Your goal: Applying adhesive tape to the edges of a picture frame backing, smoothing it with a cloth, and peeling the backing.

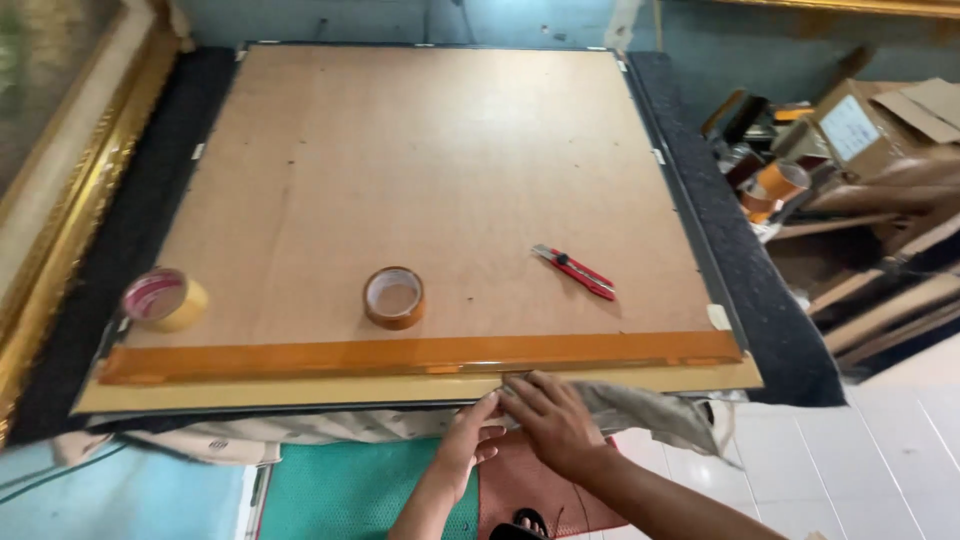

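A large brown backing board [430, 170] lies face down on a dark padded table [740, 260]. A strip of glossy brown tape [420, 353] runs along its near edge, above a yellowish band. My left hand [468, 432] and my right hand [548, 418] meet at the near edge, fingers pressed flat on the tape end; the right hand also rests on a grey cloth [650, 410]. A brown tape roll [394, 297] sits on the board just beyond my hands. A red utility knife [574, 271] lies to the right of it. A yellowish tape roll [164, 299] stands at the left corner.
A gilded picture frame [70, 200] leans along the left. Cardboard boxes, wood strips and a tape roll [782, 180] clutter shelves at the right. White floor tiles [880, 450] lie at lower right, a green mat [350, 490] below the table edge.
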